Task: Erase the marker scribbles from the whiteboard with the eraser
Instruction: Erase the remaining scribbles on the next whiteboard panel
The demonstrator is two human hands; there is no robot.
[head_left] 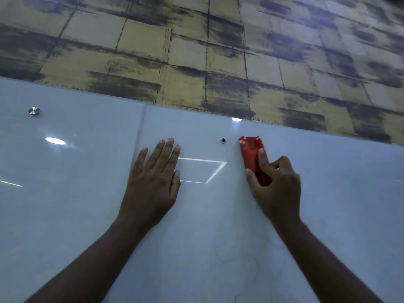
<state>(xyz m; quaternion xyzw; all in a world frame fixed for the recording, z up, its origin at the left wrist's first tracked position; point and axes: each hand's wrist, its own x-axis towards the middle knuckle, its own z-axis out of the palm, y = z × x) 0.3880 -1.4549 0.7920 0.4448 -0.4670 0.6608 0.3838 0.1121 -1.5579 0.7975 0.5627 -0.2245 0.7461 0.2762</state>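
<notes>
**Red eraser pressed to the whiteboard near its top edge**

The right hand (pixel 276 182) grasps a red eraser (pixel 253 157), thumb along its left side, index finger laid on its back and the other fingers curled round its lower end. The eraser stands roughly upright against the whiteboard (pixel 87 204), its upper end close under the board's top edge and just right of a small dark mounting hole (pixel 223 140).

The left hand (pixel 154 178) lies flat on the whiteboard with fingers straight and close together, released and holding nothing. It rests just right of a vertical seam (pixel 140 127) where two panels meet, well below the top edge and apart from the eraser.

Between the two hands the glossy board reflects a bright outlined quadrilateral (pixel 205 171), partly hidden by the left fingertips. A round metal standoff (pixel 34 111) sits near the top edge on the left panel, with an oval light reflection (pixel 55 141) below it. Very faint rounded marks (pixel 227 248) show low on the board between the forearms; no bold scribbles can be made out. Above the board runs a wall (pixel 196 51) of tan blocks streaked with dark patches.
</notes>
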